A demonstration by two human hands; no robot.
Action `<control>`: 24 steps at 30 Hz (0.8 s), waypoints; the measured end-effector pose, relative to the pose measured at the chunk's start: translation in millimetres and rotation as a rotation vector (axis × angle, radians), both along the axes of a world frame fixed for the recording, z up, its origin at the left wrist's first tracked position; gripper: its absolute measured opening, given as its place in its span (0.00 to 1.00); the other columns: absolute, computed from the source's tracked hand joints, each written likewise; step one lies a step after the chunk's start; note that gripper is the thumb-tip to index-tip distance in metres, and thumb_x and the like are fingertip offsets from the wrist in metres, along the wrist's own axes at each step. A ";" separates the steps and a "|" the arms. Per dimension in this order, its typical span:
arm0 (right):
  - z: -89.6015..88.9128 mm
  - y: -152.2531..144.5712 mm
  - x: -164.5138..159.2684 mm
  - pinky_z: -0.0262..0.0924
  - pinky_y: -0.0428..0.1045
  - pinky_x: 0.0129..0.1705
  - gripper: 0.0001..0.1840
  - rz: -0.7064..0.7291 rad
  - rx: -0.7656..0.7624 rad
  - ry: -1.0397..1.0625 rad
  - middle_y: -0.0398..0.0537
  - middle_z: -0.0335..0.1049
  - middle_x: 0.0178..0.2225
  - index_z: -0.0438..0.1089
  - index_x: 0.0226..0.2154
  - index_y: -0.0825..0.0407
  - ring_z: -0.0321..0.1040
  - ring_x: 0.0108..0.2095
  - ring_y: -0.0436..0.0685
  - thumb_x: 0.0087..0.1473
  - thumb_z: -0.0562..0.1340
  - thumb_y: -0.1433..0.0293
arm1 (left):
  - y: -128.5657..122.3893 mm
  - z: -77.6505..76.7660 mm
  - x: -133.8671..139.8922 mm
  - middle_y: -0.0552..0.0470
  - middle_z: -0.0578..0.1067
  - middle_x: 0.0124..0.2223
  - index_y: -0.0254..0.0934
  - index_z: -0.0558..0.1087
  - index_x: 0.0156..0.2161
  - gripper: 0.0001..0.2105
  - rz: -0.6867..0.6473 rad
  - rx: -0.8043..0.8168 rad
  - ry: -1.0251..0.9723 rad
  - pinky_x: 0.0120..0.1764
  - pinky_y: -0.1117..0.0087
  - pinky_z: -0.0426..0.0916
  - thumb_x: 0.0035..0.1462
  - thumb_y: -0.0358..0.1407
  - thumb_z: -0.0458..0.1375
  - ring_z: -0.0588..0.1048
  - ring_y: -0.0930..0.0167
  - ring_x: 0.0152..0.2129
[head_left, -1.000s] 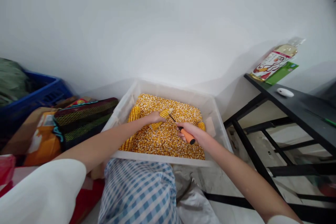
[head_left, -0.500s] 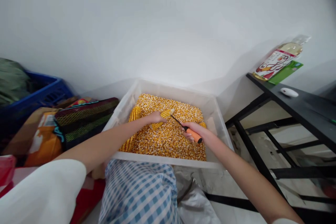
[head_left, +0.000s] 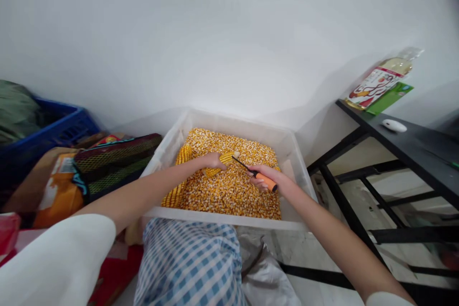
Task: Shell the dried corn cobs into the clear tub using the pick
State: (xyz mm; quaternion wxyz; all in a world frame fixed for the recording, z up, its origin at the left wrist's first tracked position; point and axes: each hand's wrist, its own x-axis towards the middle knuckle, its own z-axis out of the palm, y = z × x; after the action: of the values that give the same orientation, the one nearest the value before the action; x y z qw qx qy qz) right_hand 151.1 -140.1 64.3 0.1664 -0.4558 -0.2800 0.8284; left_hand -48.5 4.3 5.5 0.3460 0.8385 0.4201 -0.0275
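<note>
My left hand is closed around a yellow corn cob, whose pale end points right. My right hand grips the orange and black handle of a screwdriver. Its thin dark shaft reaches up and left, with the tip at the cob's pale end; whether it has gone in is too small to tell. Both hands are over loose corn kernels that fill much of a whitish plastic bin. More whole cobs lie along the bin's left side.
A black-framed table on the right carries a bottle, a green box and a white mouse-like object. Left of the bin are a mesh bag and a blue crate. Blue checked cloth lies in front.
The screwdriver's handle has risen slightly and its shaft lies a little flatter. The left hand still holds the cob in nearly the same place.
</note>
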 end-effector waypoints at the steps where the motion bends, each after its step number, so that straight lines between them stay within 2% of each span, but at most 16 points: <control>1: 0.0 2.5 -0.3 0.46 0.41 0.09 0.16 0.008 -0.001 -0.005 0.35 0.48 0.09 0.51 0.25 0.51 0.45 0.07 0.47 0.58 0.39 0.62 | 0.8 -0.8 0.4 0.49 0.75 0.39 0.33 0.72 0.42 0.26 -0.010 0.001 0.011 0.32 0.73 0.66 0.35 0.46 0.60 0.73 0.67 0.32; 4: -1.7 7.4 -10.3 0.47 0.41 0.10 0.15 -0.025 0.001 -0.044 0.35 0.49 0.09 0.51 0.24 0.51 0.46 0.08 0.47 0.57 0.40 0.63 | 0.3 -1.2 0.4 0.48 0.75 0.39 0.33 0.72 0.41 0.26 0.013 0.000 0.013 0.31 0.74 0.66 0.36 0.48 0.59 0.73 0.67 0.32; 9: -5.1 2.2 -32.7 0.47 0.41 0.11 0.15 -0.173 0.060 -0.170 0.35 0.50 0.09 0.51 0.24 0.50 0.49 0.08 0.48 0.57 0.42 0.60 | -4.8 2.4 -1.7 0.46 0.75 0.37 0.32 0.72 0.40 0.27 0.089 0.032 0.029 0.27 0.73 0.65 0.38 0.51 0.56 0.73 0.66 0.31; 16: 8.7 -6.3 -24.1 0.47 0.42 0.10 0.15 -0.084 0.044 -0.126 0.35 0.49 0.09 0.51 0.25 0.50 0.48 0.07 0.48 0.58 0.40 0.62 | -2.1 2.1 -1.6 0.46 0.75 0.40 0.33 0.72 0.41 0.30 0.110 0.013 0.065 0.28 0.73 0.65 0.35 0.53 0.57 0.74 0.65 0.33; 24: 7.0 -6.8 -22.1 0.48 0.42 0.10 0.15 -0.081 0.007 -0.128 0.34 0.48 0.10 0.51 0.26 0.50 0.49 0.08 0.48 0.57 0.40 0.61 | -3.5 2.3 -2.6 0.46 0.74 0.42 0.34 0.72 0.43 0.30 0.136 0.004 0.044 0.30 0.74 0.66 0.35 0.53 0.57 0.73 0.65 0.35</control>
State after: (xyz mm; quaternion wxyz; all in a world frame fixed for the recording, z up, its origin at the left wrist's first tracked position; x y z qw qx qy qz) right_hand 129.0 -147.0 71.3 0.1831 -0.5183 -0.2740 0.7891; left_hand -51.2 0.8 7.8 0.3363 0.8079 0.4835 -0.0215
